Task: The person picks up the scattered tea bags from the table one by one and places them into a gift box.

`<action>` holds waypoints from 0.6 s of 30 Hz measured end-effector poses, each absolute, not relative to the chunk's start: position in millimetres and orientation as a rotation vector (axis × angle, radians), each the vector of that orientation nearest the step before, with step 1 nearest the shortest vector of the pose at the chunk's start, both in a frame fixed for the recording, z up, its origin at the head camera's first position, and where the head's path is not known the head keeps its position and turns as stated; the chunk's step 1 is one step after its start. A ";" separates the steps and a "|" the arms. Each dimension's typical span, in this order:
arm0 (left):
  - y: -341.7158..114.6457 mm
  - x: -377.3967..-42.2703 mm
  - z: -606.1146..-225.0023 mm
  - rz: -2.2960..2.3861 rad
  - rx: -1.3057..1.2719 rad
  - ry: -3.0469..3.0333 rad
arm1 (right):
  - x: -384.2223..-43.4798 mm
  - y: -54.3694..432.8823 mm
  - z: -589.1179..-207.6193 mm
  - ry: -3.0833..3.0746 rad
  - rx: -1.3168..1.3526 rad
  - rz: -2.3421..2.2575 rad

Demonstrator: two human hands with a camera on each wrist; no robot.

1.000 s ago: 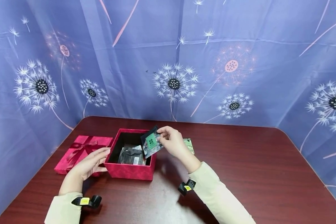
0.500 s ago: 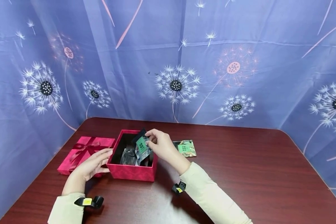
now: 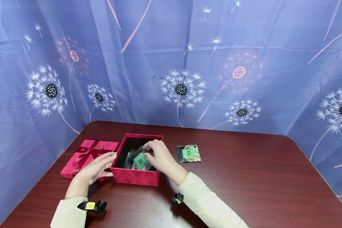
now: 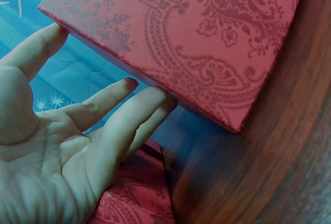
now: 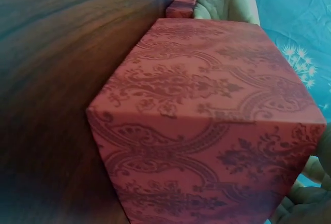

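Observation:
An open red box (image 3: pixel 135 177) with a patterned surface stands on the table, its inside dark. My right hand (image 3: pixel 162 158) reaches over the box's right rim, thumb and fingers at a flat sachet (image 3: pixel 141 161) with a green label, which it pinches by its upper right part. Under that sachet, other dark sachets (image 3: pixel 129 161) show partly. Along the box's left side lies my left hand (image 3: pixel 95 167), fingers extended. The left wrist view shows these fingertips (image 4: pixel 132 83) right at the box's edge. Most of the right hand is hidden behind the box in the right wrist view.
The red lid (image 3: pixel 86 155) with a dark red ribbon bow lies left of the box, partly behind my left hand. To the right, another sachet (image 3: pixel 189 153) with a green label lies flat on the brown table (image 3: pixel 245 180). A blue dandelion-print curtain (image 3: pixel 148 79) hangs behind.
My right hand has moved left and down into the box with the sachet. The sachet on the table at right has come into full view. The left hand stays at the box.

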State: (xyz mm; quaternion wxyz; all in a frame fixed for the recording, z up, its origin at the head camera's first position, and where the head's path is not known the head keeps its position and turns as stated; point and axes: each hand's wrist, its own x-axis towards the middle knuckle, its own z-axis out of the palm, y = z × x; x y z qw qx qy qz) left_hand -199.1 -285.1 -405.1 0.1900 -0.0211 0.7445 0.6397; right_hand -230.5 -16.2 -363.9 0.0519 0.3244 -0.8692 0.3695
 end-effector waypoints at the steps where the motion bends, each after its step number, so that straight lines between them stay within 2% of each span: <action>1: -284.7 -199.5 -405.1 1.799 -0.057 2.090 | -229.4 -15.7 -364.7 -2.639 0.982 1.105; 18: -284.9 -198.8 -406.2 1.782 -0.061 2.101 | -224.6 20.2 -370.7 -2.509 0.614 1.012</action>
